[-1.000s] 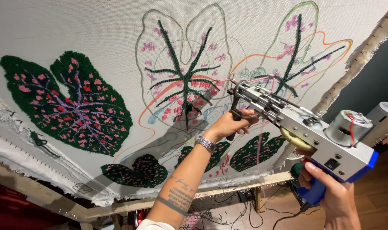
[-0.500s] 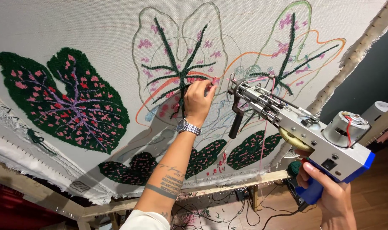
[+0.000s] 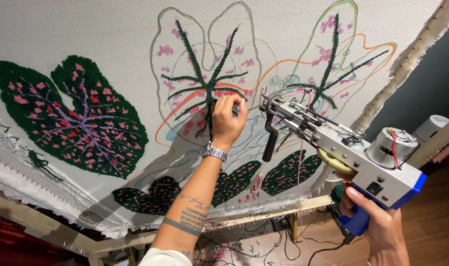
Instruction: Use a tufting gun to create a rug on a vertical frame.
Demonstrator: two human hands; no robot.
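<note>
My left hand (image 3: 228, 120) is raised to the stretched white tufting cloth (image 3: 86, 29). Its fingertips are pinched together against a pink tufted patch on the middle leaf outline (image 3: 205, 74). Whether a strand is between them is not visible. A metal watch (image 3: 214, 151) is on that wrist. My right hand (image 3: 377, 226) grips the blue handle of a tufting gun (image 3: 342, 148). The gun's needle end (image 3: 266, 101) points at the cloth just right of my left hand. Its black front handle (image 3: 270, 143) hangs free.
A finished dark green leaf with pink spots (image 3: 72, 118) fills the left of the cloth, and smaller green leaves (image 3: 288, 172) sit low. A wooden frame bar (image 3: 264, 216) runs under the cloth, with cables (image 3: 249, 241) on the floor behind. A white cylinder (image 3: 431, 128) stands at the right.
My left hand let go of the gun's black front handle and rose to the cloth, where it now pinches at the pink patch. The gun stays held by my right hand.
</note>
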